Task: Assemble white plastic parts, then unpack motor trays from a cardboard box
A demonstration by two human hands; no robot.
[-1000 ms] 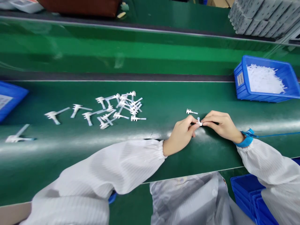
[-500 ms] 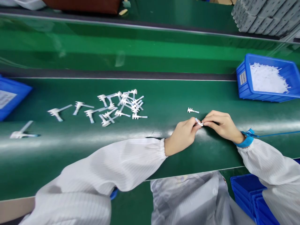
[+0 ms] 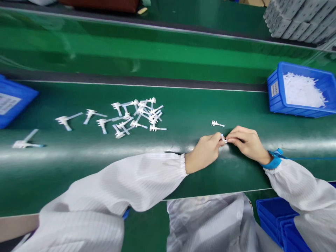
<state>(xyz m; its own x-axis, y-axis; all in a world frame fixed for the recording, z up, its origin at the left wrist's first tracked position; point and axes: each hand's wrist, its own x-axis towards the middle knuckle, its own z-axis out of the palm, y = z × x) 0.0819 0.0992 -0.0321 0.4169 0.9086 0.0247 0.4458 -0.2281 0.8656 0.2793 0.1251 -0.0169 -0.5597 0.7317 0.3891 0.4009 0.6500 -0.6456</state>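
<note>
My left hand [image 3: 204,152] pinches a small white plastic part [image 3: 223,138] with a pale blue-tipped stem. From the right, the closed fingertips of my right hand [image 3: 244,141] meet the same part; how its far end sits in them is hidden. A similar white part [image 3: 217,123], with short prongs and one strip, lies on the green surface just beyond my hands. Off to the left is a loose heap of white parts [image 3: 141,111] with pale strips sticking out of them. Several more lie apart, among them a white part [image 3: 25,144] at the far left.
A blue bin [image 3: 276,101] full of thin white strips stands at the right. Another blue bin [image 3: 25,94] is at the left edge. Gray stacked trays [image 3: 294,21] sit on the shelf behind. A blue wrist strap [image 3: 273,161] with a cord circles my right wrist.
The view has shifted slightly. Between my fingertips the small part has turned a little, its stem now more upright. Both hands stay together in nearly the same place.
</note>
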